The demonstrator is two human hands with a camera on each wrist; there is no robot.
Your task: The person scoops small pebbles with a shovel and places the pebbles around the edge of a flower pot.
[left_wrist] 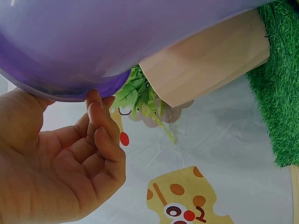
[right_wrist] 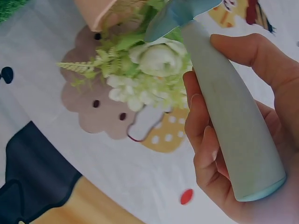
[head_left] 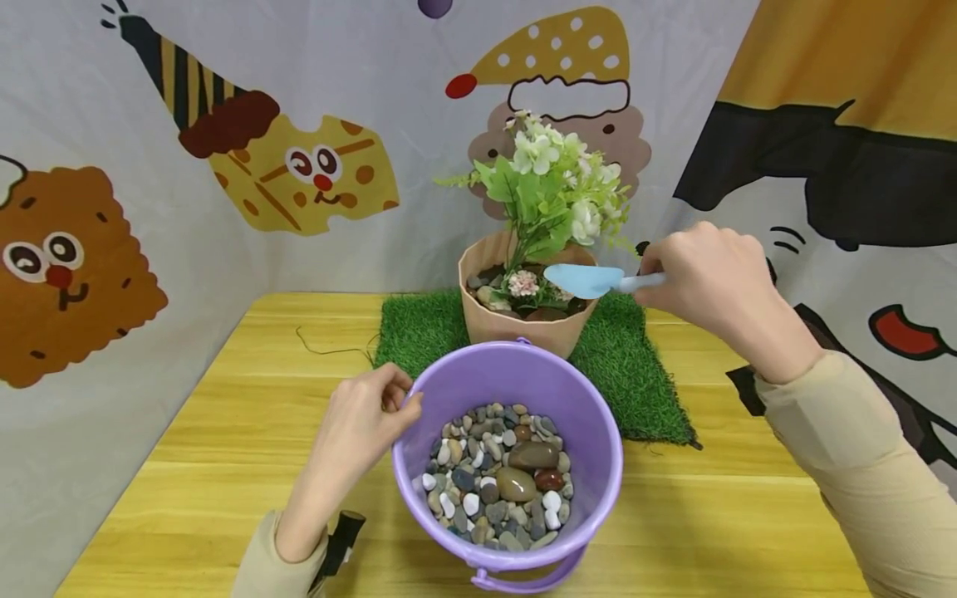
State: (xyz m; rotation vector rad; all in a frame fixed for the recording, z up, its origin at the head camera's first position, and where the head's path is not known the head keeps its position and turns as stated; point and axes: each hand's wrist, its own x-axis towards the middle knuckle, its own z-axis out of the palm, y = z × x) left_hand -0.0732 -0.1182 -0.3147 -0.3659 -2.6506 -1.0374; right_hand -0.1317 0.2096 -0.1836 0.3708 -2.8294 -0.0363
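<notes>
near 1 flowerpot (head_left: 527, 330), the right grip (head_left: 706, 274) clamps 1 trowel (head_left: 589, 281); the left grip (head_left: 370, 415) pinches 1 bucket (head_left: 497, 374) by its rim (head_left: 616, 465).

My left hand (head_left: 366, 419) comes in from the lower left, the forearm slanting up and inward, the wrist (head_left: 306, 507) bare above the sleeve (head_left: 269, 556). Its thumb is set opposite bent fingers in a light pinching hold, the lower fingers curled in toward the palm. My right hand (head_left: 710, 274) is farther forward, its arm reaching in from the lower right with the sleeve (head_left: 845, 440) ending at the wrist (head_left: 788, 353). Knuckles are uppermost there, fingers wrapped in a grip, and the thumb extends along the opposite side.
</notes>
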